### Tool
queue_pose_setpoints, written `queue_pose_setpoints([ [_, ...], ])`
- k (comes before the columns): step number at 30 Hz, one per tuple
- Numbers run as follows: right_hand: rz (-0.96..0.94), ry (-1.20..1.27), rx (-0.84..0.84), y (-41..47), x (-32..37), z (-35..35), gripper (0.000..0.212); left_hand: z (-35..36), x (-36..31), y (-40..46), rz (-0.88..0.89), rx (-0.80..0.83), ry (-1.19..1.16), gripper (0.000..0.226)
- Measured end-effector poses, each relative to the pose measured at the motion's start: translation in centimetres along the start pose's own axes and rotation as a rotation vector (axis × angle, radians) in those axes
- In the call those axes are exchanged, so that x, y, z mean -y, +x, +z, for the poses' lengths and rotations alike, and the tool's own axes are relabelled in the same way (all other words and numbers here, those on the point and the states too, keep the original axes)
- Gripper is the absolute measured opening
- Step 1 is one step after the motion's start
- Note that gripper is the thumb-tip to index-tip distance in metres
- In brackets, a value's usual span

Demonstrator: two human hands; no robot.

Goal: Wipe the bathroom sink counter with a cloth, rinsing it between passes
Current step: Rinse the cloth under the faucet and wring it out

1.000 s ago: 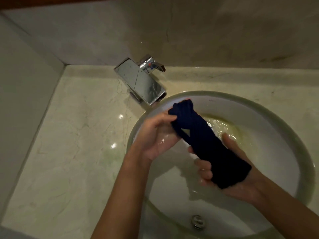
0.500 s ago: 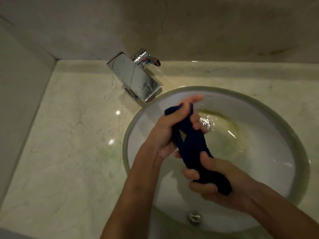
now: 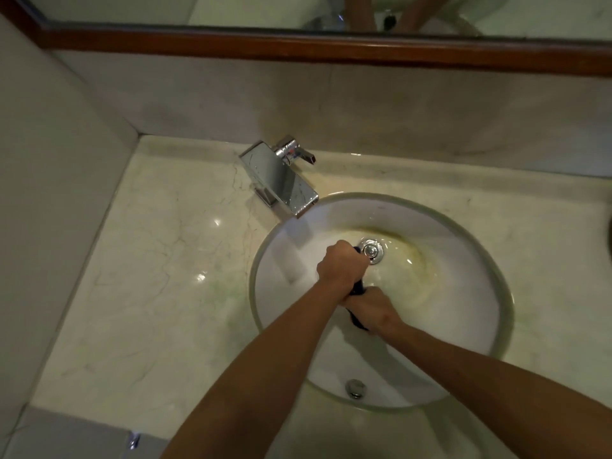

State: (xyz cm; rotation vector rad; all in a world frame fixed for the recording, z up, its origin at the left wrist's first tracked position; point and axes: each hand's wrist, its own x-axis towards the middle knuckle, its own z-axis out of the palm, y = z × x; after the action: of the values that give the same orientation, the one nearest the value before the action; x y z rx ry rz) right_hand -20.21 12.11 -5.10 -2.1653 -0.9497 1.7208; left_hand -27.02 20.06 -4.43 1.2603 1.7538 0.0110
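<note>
At the far left a pale wall (image 3: 49, 200) meets the marble bench (image 3: 159, 279), whose veined surface shows a few bright glints of light and a faint greenish tinge near the basin. Behind it a wood-framed mirror (image 3: 298, 48) runs along the top of the view, with a splashback between its frame and the bench. A chrome tap (image 3: 281, 180) stands at the back of the bench, its flat spout reaching over the rim of the round white basin (image 3: 490, 270); its lever points to the right. No stream of water can be made out under the spout. The left hand (image 3: 341, 265) is over the middle of the basin, its fingers curled into a fist around the upper end of the cloth (image 3: 358, 289), just beside the chrome drain (image 3: 373, 252). The cloth is dark blue and twisted into a tight rope; only a short stretch shows between the two fists, plus a small end poking out below the lower one. It hangs above the bowl, not on the bench. The right hand (image 3: 372, 308) sits just below and to the right of the left one, fingers also wrapped tightly round the cloth's lower end, the two hands nearly touching. Both forearms come in from the bottom edge and meet over the basin. A yellowish stain rings the bowl around the drain and spreads to the right. An overflow hole (image 3: 355, 388) sits in the near wall of the basin. To the right, more bench runs to the edge of the view.
</note>
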Motion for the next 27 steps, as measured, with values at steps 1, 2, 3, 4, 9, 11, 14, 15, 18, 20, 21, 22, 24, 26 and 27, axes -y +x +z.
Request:
queue_pose_setpoints([
  [1, 0.004, -0.028, -0.021, -0.2, -0.1, 0.3, 0.041, 0.2, 0.1, -0.2, 0.005, -0.007, 0.063, 0.022],
  [2, 0.008, -0.06, -0.04, -0.4, -0.1, 0.6, 0.038, 0.4, 0.2, -0.4, 0.01, -0.014, 0.115, 0.022],
  [3, 0.01, -0.09, -0.055, -0.6, -0.1, 0.8, 0.033, 0.5, 0.3, -0.5, 0.025, -0.022, 0.161, 0.023],
  [4, 0.012, -0.109, -0.066, -0.9, -0.1, 1.0, 0.027, 0.7, 0.4, -0.7, 0.039, -0.026, 0.194, 0.023],
  [9, 0.024, -0.242, -0.079, -2.9, 0.7, 0.8, 0.024, 0.9, 0.6, -1.7, 0.079, -0.011, 0.271, 0.019],
  [11, 0.008, -0.267, -0.077, -3.4, 0.9, 0.8, 0.02, 0.7, 0.6, -1.9, 0.085, 0.005, 0.274, 0.009],
  [14, 0.001, -0.303, -0.067, -3.5, 1.2, 1.0, 0.021, 0.1, 0.6, -2.2, 0.078, 0.026, 0.267, 0.009],
  [15, 0.002, -0.32, -0.068, -3.3, 1.2, 1.2, 0.022, 0.0, 0.6, -2.2, 0.073, 0.02, 0.259, 0.01],
  [18, -0.041, -0.369, -0.166, -2.8, 1.2, 0.5, 0.022, -1.1, 0.3, -2.1, 0.108, -0.035, 0.215, 0.019],
  [20, -0.126, -0.508, -0.344, -2.8, 1.2, -1.4, 0.027, -2.5, 0.0, -1.6, 0.195, -0.083, 0.283, 0.041],
  [21, -0.174, -0.566, -0.434, -3.0, 1.3, -2.6, 0.028, -3.5, -0.1, -1.6, 0.21, -0.103, 0.304, 0.058],
  [22, -0.203, -0.578, -0.505, -3.2, 1.4, -3.8, 0.03, -4.4, -0.1, -1.8, 0.173, -0.098, 0.254, 0.072],
  [24, -0.221, -0.497, -0.594, -4.0, 1.6, -5.7, 0.033, -5.4, -0.3, -2.5, 0.054, -0.032, 0.043, 0.078],
  [26, -0.281, -0.398, -0.66, -4.6, 1.7, -6.8, 0.037, -5.4, -0.8, -3.6, -0.072, 0.094, -0.246, 0.074],
  [27, -0.327, -0.361, -0.682, -5.2, 1.8, -7.1, 0.039, -5.2, -1.2, -4.4, -0.139, 0.176, -0.409, 0.074],
])
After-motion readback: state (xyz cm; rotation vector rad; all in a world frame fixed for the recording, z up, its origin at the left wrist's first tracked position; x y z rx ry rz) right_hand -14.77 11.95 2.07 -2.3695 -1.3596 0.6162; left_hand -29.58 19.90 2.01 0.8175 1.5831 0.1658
